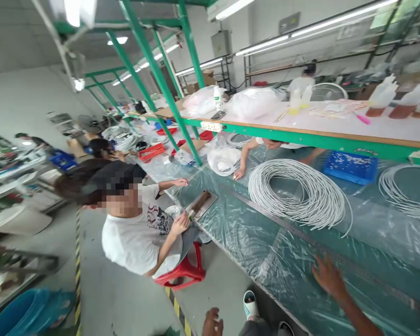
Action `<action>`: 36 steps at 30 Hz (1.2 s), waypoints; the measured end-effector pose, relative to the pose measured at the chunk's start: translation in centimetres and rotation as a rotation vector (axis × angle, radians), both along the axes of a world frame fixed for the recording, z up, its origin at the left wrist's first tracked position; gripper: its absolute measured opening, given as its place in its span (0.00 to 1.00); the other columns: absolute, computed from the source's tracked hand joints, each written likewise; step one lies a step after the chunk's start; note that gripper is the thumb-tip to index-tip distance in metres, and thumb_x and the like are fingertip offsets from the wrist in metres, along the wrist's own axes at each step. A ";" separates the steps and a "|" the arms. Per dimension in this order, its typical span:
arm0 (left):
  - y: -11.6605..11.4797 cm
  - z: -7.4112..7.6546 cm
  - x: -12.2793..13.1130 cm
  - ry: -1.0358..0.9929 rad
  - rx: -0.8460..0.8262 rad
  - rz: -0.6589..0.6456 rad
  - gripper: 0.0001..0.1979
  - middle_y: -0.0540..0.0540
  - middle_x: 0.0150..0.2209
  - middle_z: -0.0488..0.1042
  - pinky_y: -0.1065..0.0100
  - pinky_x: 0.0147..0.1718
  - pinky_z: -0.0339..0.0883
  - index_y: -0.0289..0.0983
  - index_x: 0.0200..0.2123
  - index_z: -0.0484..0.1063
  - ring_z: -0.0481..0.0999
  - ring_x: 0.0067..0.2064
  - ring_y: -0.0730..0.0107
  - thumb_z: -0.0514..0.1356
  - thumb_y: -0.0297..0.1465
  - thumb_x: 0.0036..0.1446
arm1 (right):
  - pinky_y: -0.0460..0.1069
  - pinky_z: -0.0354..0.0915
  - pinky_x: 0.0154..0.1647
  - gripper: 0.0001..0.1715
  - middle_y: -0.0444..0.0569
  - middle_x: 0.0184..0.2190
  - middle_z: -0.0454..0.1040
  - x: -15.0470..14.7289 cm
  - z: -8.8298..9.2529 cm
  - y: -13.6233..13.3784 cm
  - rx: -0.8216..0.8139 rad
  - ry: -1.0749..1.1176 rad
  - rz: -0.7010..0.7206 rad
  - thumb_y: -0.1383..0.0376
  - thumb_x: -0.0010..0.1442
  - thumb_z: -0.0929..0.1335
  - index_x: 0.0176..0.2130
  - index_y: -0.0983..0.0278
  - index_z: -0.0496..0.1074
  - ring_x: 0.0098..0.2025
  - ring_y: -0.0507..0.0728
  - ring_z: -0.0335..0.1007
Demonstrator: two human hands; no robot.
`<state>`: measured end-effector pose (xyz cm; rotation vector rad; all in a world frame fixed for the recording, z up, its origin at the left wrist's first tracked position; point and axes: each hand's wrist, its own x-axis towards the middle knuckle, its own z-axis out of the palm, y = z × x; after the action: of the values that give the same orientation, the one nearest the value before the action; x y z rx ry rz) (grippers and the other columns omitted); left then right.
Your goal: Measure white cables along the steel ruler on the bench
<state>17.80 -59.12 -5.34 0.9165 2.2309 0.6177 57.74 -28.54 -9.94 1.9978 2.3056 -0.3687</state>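
Note:
My right hand (329,276) is over the plastic-covered table (238,242) at the lower right, fingers spread and holding nothing. Close to its fingertips, a long metal ruler (294,229) runs lengthwise along the tabletop. Beyond the ruler lies a large coil of white cable (322,200), its loose ends pointing my way. My left hand (213,322) hangs low at the bottom edge, off the table's side. Its fingers are slightly bent and apart, with nothing visible in them; the lower part is cut off by the frame.
A person in a white shirt (133,242) sits on a red stool (185,273) at left, near a small board (205,205). Another person's arm (247,156) reaches under the green-edged shelf (301,137). A blue tray (352,167) and another cable coil (402,198) are at right.

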 end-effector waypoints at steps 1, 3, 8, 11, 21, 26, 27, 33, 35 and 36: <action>-0.5 1.5 -0.2 0.014 0.023 0.046 0.15 0.39 0.35 0.76 0.50 0.44 0.76 0.45 0.35 0.70 0.80 0.38 0.50 0.53 0.45 0.48 | 0.66 0.68 0.60 0.35 0.65 0.62 0.70 -0.4 -0.7 -1.8 0.074 0.036 0.060 0.59 0.61 0.57 0.60 0.70 0.73 0.64 0.72 0.67; -1.3 4.8 0.2 0.064 0.035 0.104 0.12 0.40 0.32 0.75 0.53 0.45 0.74 0.43 0.29 0.64 0.79 0.37 0.53 0.51 0.45 0.50 | 0.68 0.67 0.60 0.33 0.63 0.61 0.71 -1.2 -2.2 -5.7 0.216 0.149 0.192 0.59 0.61 0.56 0.56 0.68 0.75 0.63 0.73 0.67; -5.3 10.3 4.3 0.105 -0.064 0.143 0.16 0.42 0.27 0.72 0.58 0.44 0.70 0.42 0.22 0.57 0.76 0.35 0.57 0.49 0.43 0.59 | 0.68 0.70 0.56 0.32 0.65 0.58 0.72 -2.6 -4.8 -15.1 0.289 0.340 0.382 0.59 0.61 0.56 0.54 0.68 0.76 0.62 0.74 0.68; -9.1 10.0 7.7 0.060 -0.059 0.242 0.14 0.43 0.28 0.72 0.58 0.42 0.69 0.42 0.24 0.58 0.77 0.35 0.57 0.50 0.43 0.58 | 0.70 0.68 0.58 0.35 0.71 0.59 0.69 -2.3 -5.5 -17.6 0.251 0.371 0.430 0.58 0.63 0.55 0.56 0.73 0.74 0.64 0.78 0.64; -9.6 3.9 10.2 -0.106 -0.120 0.159 0.17 0.41 0.25 0.71 0.49 0.40 0.70 0.45 0.19 0.53 0.79 0.34 0.45 0.50 0.50 0.47 | 0.63 0.71 0.58 0.31 0.55 0.63 0.70 0.6 -3.8 -16.1 0.106 0.329 0.444 0.62 0.62 0.57 0.57 0.61 0.76 0.63 0.68 0.68; -1.6 5.4 3.8 -0.098 0.110 0.067 0.14 0.39 0.35 0.78 0.53 0.40 0.73 0.42 0.30 0.66 0.79 0.33 0.55 0.50 0.45 0.51 | 0.67 0.73 0.57 0.31 0.52 0.59 0.74 0.7 -3.7 -19.1 0.141 0.441 0.230 0.58 0.58 0.58 0.54 0.55 0.79 0.62 0.71 0.69; 0.2 6.1 2.3 -0.068 0.162 0.080 0.14 0.38 0.37 0.78 0.54 0.42 0.73 0.40 0.33 0.68 0.79 0.35 0.56 0.50 0.43 0.52 | 0.68 0.73 0.57 0.30 0.53 0.58 0.75 0.5 -3.8 -19.6 0.145 0.482 0.181 0.56 0.57 0.59 0.52 0.53 0.80 0.62 0.72 0.68; 11.5 11.3 -9.1 0.092 0.512 0.254 0.19 0.34 0.45 0.77 0.55 0.49 0.74 0.33 0.48 0.72 0.80 0.46 0.55 0.57 0.37 0.56 | 0.74 0.72 0.52 0.21 0.63 0.47 0.78 -3.4 -3.9 -19.8 0.177 0.615 -0.178 0.46 0.48 0.62 0.30 0.46 0.81 0.55 0.83 0.71; 15.1 12.9 -13.3 0.024 0.561 0.315 0.18 0.35 0.42 0.78 0.56 0.45 0.76 0.32 0.47 0.73 0.80 0.42 0.57 0.57 0.38 0.60 | 0.76 0.71 0.52 0.19 0.65 0.45 0.78 -5.0 -3.4 -19.2 0.183 0.627 -0.260 0.45 0.47 0.62 0.26 0.46 0.79 0.54 0.85 0.71; 16.8 13.6 -15.2 -0.008 0.580 0.335 0.17 0.36 0.41 0.78 0.57 0.43 0.76 0.32 0.46 0.73 0.80 0.40 0.59 0.57 0.39 0.63 | 0.76 0.71 0.52 0.19 0.66 0.45 0.78 -5.7 -3.0 -19.0 0.181 0.636 -0.282 0.44 0.47 0.62 0.25 0.46 0.78 0.53 0.85 0.72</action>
<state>2.55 -42.30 8.29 0.7963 2.2499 1.4720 52.06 -47.57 -12.97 2.6075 2.4376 -0.9721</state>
